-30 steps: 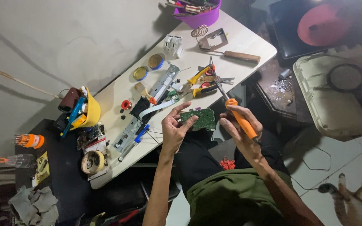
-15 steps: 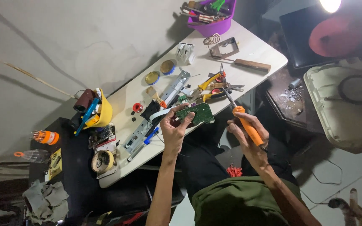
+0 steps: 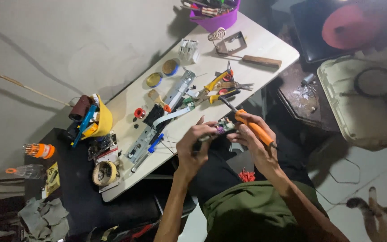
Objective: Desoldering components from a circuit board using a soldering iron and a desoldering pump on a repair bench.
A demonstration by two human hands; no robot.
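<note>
My left hand (image 3: 193, 145) grips a small green circuit board (image 3: 222, 127), tilted almost edge-on, just off the near edge of the white table (image 3: 269, 45). My right hand (image 3: 254, 141) holds an orange-handled soldering iron (image 3: 251, 127) whose dark tip points up-left toward the table; its fingers also touch the board. Both hands hover over my dark-trousered lap.
On the table lie yellow-handled pliers (image 3: 213, 83), scissors (image 3: 234, 85), a white ribbon cable (image 3: 171, 116), two round tins (image 3: 162, 74), an iron stand (image 3: 231, 42), a purple tool tub (image 3: 213, 13). A yellow container (image 3: 101, 121), tape roll (image 3: 104, 172). An animal's paws (image 3: 381, 215) are on the floor.
The left hand has turned the board from flat and face-up to nearly edge-on, and both hands have come closer together. The view has shifted slightly.
</note>
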